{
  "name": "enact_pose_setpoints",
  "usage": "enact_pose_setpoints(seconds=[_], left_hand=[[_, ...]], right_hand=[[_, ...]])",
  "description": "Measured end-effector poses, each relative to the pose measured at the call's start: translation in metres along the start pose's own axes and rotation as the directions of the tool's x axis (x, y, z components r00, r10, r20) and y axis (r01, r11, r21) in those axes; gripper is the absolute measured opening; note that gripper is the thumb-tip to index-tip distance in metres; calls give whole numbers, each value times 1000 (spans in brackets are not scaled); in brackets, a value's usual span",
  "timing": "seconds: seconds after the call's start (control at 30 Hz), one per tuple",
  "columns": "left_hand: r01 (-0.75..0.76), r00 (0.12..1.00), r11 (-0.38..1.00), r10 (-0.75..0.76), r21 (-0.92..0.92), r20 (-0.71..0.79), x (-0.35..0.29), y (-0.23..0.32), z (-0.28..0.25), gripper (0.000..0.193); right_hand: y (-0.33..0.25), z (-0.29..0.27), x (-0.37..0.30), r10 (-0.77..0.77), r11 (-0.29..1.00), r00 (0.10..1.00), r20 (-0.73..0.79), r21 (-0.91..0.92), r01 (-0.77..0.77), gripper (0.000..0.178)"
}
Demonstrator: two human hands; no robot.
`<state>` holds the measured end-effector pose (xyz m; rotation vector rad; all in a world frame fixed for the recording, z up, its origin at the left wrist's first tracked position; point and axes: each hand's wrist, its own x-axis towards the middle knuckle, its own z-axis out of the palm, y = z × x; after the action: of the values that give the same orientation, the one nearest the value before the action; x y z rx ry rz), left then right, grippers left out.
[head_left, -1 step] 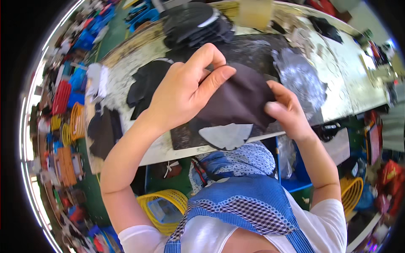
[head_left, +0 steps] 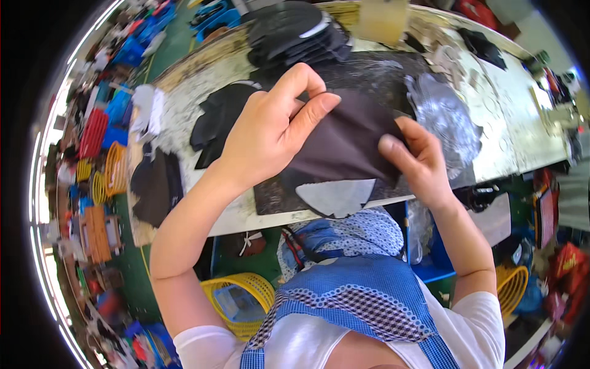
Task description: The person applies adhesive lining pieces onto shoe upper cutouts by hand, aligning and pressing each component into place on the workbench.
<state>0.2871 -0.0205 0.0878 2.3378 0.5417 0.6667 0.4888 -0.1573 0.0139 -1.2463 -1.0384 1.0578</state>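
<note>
The left hand (head_left: 261, 138) hides part of a creased, dark-brown flexible sheet (head_left: 347, 135); it and the right hand (head_left: 423, 165) pinch it above the tabletop (head_left: 227, 222) near its front edge.

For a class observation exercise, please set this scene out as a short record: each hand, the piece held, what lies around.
Left hand: pinching the dark brown sheet near its top
Right hand: gripping its right side, thumb in front
Held piece: thin, flexible
Near edge of table: pale grey piece
Far side: stack of black pieces
Right: silvery-grey pieces
</note>
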Motion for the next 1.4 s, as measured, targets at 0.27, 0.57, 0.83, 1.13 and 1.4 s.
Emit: enact_pose_setpoints(seconds=[0.27, 0.57, 0.83, 1.13, 1.4], left_hand=[[241, 943, 955, -188, 173, -276, -41, -44, -9, 24], [-109, 971, 994, 101, 24, 217, 35, 15, -17, 77], [187, 855, 968, -77, -166, 514, 69, 18, -22, 34], [217, 930, 873, -49, -437, 365, 56, 5, -14, 14], [-207, 953, 878, 82, -432, -292, 53, 18, -4, 14]], right_hand=[[-43, 21, 44, -447, 787, 895, 19, -466, 403, 12], [-61, 15, 64, -395, 618, 830, 394, -555, 557, 21], [-67, -17, 33, -139, 990, 926, 352, 61, 125, 59], [-55, -20, 13, -256, 966, 964, 77, -18, 258, 73], [-70, -30, 10, -394, 915, 913, -107, 52, 401, 66]])
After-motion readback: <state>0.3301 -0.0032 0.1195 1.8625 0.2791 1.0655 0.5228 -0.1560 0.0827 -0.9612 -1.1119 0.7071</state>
